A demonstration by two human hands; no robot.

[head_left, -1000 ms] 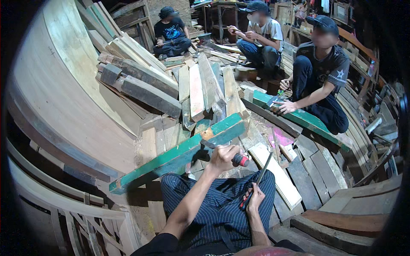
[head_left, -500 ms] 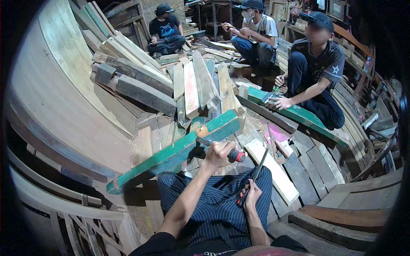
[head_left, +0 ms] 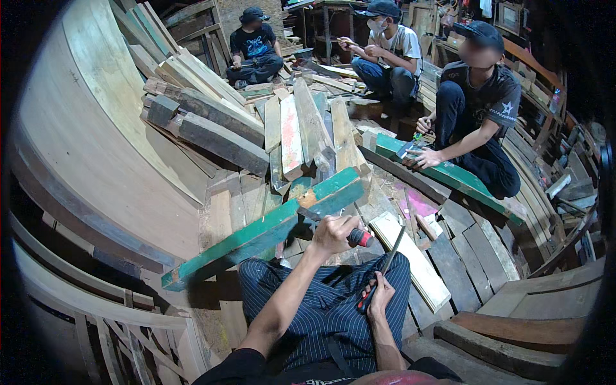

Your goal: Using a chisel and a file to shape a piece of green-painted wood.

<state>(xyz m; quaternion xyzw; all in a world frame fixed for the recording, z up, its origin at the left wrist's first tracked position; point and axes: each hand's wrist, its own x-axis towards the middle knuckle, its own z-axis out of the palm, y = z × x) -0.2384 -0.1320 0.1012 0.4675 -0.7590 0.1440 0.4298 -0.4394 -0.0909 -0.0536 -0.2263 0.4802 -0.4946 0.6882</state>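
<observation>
My left hand point(head_left: 332, 236) is closed around a hammer point(head_left: 360, 238) with a red and black grip; its dark head lies against the green-painted wooden beam point(head_left: 237, 247). The beam slants in front of my knees, with a bare, scraped patch on its top near the far end. Over my right thigh, my right hand point(head_left: 380, 294) is wrapped around the red and black handle of a long, thin, dark-bladed tool point(head_left: 395, 247), perhaps a file or chisel. Its blade points up and away from me.
Beyond the beam lie piled timbers point(head_left: 314, 131). To the right, a co-worker point(head_left: 478, 102) squats at another green beam point(head_left: 459, 176); two more people point(head_left: 388, 54) sit farther back. A pale board point(head_left: 410, 263) lies beside my right knee. Large curved panels point(head_left: 83, 122) stand at left.
The whole view has shifted slightly. Both hands keep their grips, and the hammer stays by the beam.
</observation>
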